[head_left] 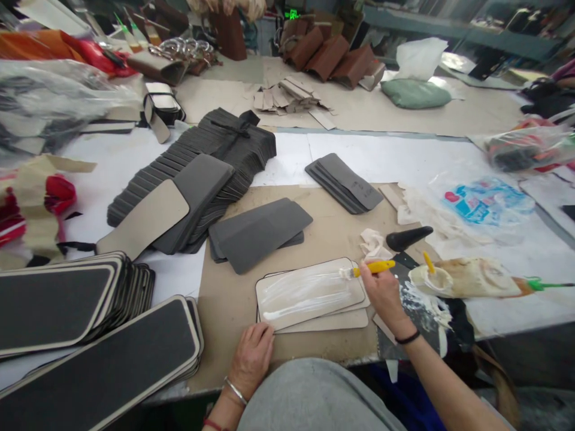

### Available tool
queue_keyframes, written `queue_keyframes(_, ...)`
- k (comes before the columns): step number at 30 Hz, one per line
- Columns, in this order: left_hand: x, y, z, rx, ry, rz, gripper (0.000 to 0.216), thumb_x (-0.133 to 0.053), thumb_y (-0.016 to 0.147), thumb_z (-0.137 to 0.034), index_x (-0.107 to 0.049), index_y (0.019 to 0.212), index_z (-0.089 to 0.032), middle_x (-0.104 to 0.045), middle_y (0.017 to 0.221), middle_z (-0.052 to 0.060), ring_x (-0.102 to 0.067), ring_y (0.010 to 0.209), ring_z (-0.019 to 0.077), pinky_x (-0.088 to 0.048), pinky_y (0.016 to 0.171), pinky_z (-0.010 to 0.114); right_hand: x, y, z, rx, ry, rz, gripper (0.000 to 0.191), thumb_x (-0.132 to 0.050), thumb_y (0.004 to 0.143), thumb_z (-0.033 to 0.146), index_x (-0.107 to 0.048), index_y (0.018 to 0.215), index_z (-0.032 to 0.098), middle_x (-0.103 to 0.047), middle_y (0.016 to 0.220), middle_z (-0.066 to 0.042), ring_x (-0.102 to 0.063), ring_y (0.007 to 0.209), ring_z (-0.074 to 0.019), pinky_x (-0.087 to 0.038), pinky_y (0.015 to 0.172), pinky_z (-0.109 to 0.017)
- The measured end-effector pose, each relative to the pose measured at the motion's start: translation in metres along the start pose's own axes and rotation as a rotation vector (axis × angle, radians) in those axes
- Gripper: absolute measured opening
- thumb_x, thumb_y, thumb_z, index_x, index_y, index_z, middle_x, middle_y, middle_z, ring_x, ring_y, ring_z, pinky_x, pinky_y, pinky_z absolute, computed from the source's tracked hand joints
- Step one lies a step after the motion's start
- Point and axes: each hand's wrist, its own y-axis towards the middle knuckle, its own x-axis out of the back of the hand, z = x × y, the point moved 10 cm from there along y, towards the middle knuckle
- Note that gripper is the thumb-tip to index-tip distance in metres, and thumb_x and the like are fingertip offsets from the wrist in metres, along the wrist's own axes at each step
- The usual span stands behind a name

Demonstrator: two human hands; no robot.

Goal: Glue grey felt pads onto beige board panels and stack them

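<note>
In my right hand (385, 297) is a small brush with a yellow handle (381, 266), my fingers closed around it. Its bristles, loaded with white paste, touch the right end of a beige rounded panel (305, 302). White streaks run along that panel, which lies on other similar panels. My left hand (255, 350) grips the panel's lower left corner, fingers together and bent over the edge. Right of my right hand, a paste-smeared dark board (415, 311) lies by a bottle lying on its side (480, 276). A black-handled tool (408, 238) rests just behind.
Dark grey panels (265, 233) lie behind the beige one, with a long tied stack (215, 143) farther left. Black panels with beige borders (112, 359) fill the near left. A plastic bag (487, 200) sits right. Across the table, another person's hands (229, 6) hold a brown piece.
</note>
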Motion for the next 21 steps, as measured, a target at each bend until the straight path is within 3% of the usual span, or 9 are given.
queue_keyframes(2,0.006,0.004,0.004,0.034,-0.032,-0.039,0.018,-0.047,0.082,-0.012,-0.057,0.095,-0.017,-0.061,0.085,0.005,-0.055,0.081,0.0157,-0.049,0.073,0.029,0.005,0.023,0.009,0.038,-0.008,0.025,0.041,-0.036,0.08,0.051,-0.057,0.079,0.016,-0.064,0.076,-0.011,-0.058,0.075,-0.022,-0.042,0.071,-0.033)
queue_keyframes(4,0.016,0.013,0.021,0.156,-0.048,-0.114,0.018,-0.048,0.082,-0.015,-0.056,0.097,-0.018,-0.06,0.089,0.006,-0.056,0.086,0.0163,-0.048,0.078,0.03,-0.011,0.045,0.027,0.074,0.059,0.129,0.038,-0.032,0.083,0.046,-0.055,0.083,0.016,-0.064,0.076,-0.009,-0.059,0.072,-0.0189,-0.042,0.068,-0.03)
queue_keyframes(6,0.026,0.024,0.056,0.408,-0.053,-0.221,0.022,-0.051,0.081,-0.026,-0.055,0.102,-0.018,-0.059,0.095,0.008,-0.056,0.087,0.0179,-0.048,0.08,0.034,-0.036,0.067,0.052,0.133,0.102,0.235,0.035,-0.03,0.086,0.04,-0.054,0.091,0.015,-0.064,0.078,-0.007,-0.058,0.068,-0.0158,-0.042,0.066,-0.027)
queue_keyframes(9,0.031,0.028,0.12,0.907,-0.177,-0.39,0.043,-0.056,0.074,-0.041,-0.051,0.108,-0.015,-0.056,0.099,0.011,-0.057,0.081,0.0188,-0.049,0.076,0.036,-0.079,0.098,0.087,0.24,-0.049,0.319,0.032,-0.031,0.087,0.035,-0.055,0.093,0.014,-0.064,0.08,-0.008,-0.058,0.071,-0.0158,-0.039,0.065,-0.026)
queue_keyframes(11,0.02,0.026,0.152,1.181,-0.334,-0.454,0.053,-0.06,0.067,-0.043,-0.047,0.111,-0.015,-0.056,0.098,0.01,-0.058,0.08,0.0179,-0.049,0.073,0.034,-0.108,0.117,0.101,0.281,-0.192,0.365,0.032,-0.034,0.087,0.035,-0.058,0.085,0.014,-0.064,0.08,-0.009,-0.057,0.074,-0.0169,-0.037,0.065,-0.025)
queue_keyframes(13,0.005,0.027,0.173,1.338,-0.456,-0.449,0.055,-0.062,0.063,-0.044,-0.047,0.107,-0.016,-0.058,0.091,0.007,-0.058,0.076,0.0169,-0.049,0.07,0.032,-0.135,0.13,0.105,0.269,-0.28,0.426,0.033,-0.039,0.086,0.039,-0.06,0.081,0.015,-0.064,0.077,-0.008,-0.057,0.073,-0.0168,-0.036,0.062,-0.024)
queue_keyframes(17,-0.008,0.032,0.19,1.404,-0.501,-0.364,0.031,-0.061,0.061,-0.041,-0.052,0.078,-0.017,-0.055,0.064,-0.002,-0.054,0.06,0.0145,-0.045,0.063,0.031,-0.155,0.139,0.113,0.247,-0.314,0.464,0.025,-0.048,0.081,0.038,-0.06,0.085,0.016,-0.064,0.076,-0.004,-0.057,0.071,-0.0151,-0.034,0.059,-0.022)
queue_keyframes(21,0.014,0.034,0.181,1.311,-0.441,-0.4,0.023,-0.058,0.064,-0.04,-0.053,0.069,-0.018,-0.051,0.06,-0.005,-0.048,0.059,0.0117,-0.041,0.063,0.026,-0.124,0.125,0.138,0.372,-0.234,0.406,0.023,-0.047,0.081,0.037,-0.059,0.086,0.017,-0.062,0.073,-0.002,-0.056,0.068,-0.0144,-0.035,0.059,-0.022)
